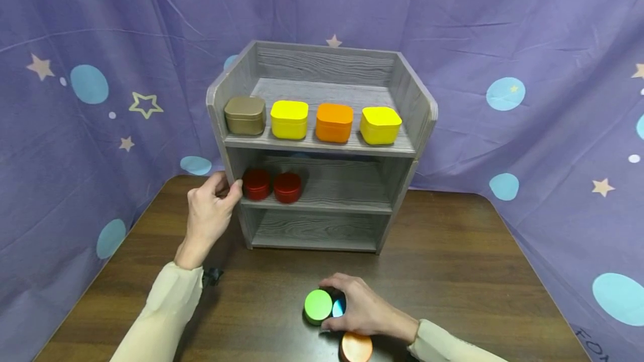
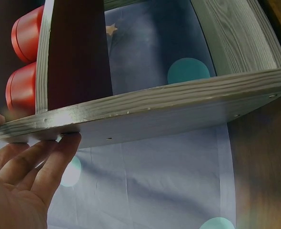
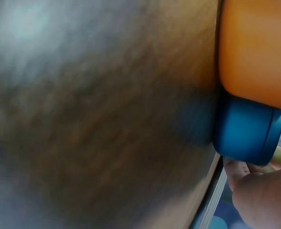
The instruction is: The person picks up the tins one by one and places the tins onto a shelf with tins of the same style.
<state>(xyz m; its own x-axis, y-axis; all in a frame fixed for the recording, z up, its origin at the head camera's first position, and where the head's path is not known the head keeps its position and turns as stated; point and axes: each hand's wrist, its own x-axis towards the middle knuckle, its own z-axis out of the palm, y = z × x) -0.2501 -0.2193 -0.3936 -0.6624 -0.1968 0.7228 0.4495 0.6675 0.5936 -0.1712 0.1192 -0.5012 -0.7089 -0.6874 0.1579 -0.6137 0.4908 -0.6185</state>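
Observation:
My left hand (image 1: pixel 208 211) grips the left side panel of a grey wooden shelf (image 1: pixel 322 209), thumb at the front edge. In the left wrist view its fingers lie on the panel's outer face (image 2: pixel 145 128). On the table, the thumb and fingers of my right hand (image 1: pixel 367 309) curl round a small round blue tin (image 1: pixel 338 308), partly hidden by the hand. Left of it stands a round green tin (image 1: pixel 318 305), close by. A round orange tin (image 1: pixel 356 347) stands nearer the front; in the right wrist view the blue tin (image 3: pixel 247 131) appears beside it.
The shelf's top level holds a bronze tin (image 1: pixel 245 116), two yellow tins (image 1: pixel 289 120) and an orange square tin (image 1: pixel 334 123). Two round red tins (image 1: pixel 288 187) stand at the left of the middle level. A purple curtain (image 1: pixel 553 43) hangs behind the brown table (image 1: pixel 453 250).

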